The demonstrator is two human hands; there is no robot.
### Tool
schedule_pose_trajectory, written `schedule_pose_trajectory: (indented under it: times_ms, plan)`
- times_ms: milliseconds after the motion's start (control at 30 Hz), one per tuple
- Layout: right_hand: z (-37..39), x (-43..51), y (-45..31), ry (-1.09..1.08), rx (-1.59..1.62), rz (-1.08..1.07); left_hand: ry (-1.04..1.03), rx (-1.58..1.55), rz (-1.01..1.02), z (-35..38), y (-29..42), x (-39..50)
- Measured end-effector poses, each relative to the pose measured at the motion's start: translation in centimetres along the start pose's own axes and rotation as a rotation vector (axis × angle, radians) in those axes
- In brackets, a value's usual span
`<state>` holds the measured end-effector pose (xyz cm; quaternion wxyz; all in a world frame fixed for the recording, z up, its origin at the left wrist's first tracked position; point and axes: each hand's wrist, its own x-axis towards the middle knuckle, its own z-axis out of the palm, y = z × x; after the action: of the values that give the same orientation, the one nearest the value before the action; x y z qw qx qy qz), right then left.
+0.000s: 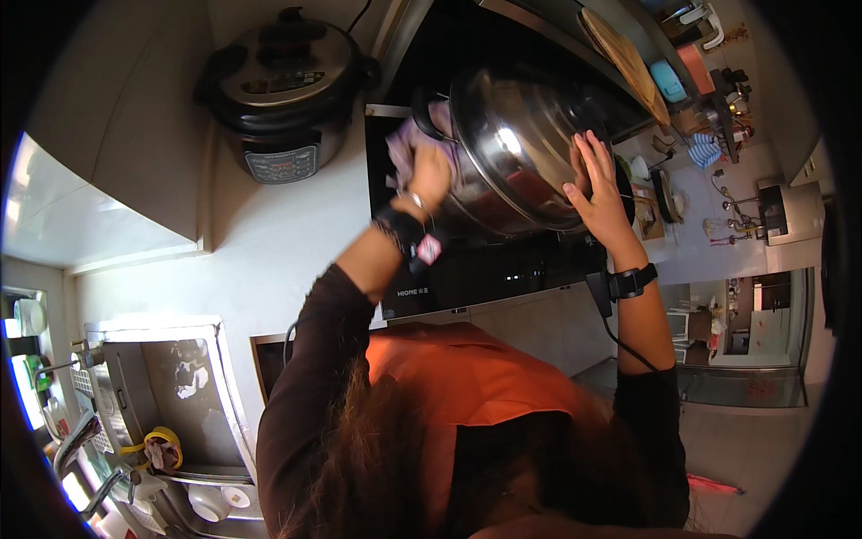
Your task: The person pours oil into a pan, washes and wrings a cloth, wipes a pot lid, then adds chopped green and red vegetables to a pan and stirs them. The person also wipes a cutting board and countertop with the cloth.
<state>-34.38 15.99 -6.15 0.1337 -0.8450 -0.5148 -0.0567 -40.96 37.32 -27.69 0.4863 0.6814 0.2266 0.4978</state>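
A large stainless steel pot with a shiny domed top is over the black glass cooktop and looks tilted. My left hand is closed on a purple cloth, pressed to the pot's side just below its black loop handle. Motion blurs this hand and the cloth. On the opposite side, my right hand lies against the pot with its fingers spread. The far side of the pot is hidden.
Left of the pot stands an electric pressure cooker on the white counter. A sink with a yellow-handled strainer is at lower left. Right of the cooktop are a wooden cutting board and a blue container.
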Motion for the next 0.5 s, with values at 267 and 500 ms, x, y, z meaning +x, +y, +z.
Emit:
schedule_pose_trajectory:
  times_ms: [267,500]
  plan:
    - [0.6,0.7,-6.5,0.097,-0.242,-0.138,-0.038,-0.236,0.011,0.9,-7.3,-2.7]
    - [9.0,2.0,-12.3,0.178,-0.428,-0.336,-0.122,-0.251,-0.012,-1.7,0.7,-6.3]
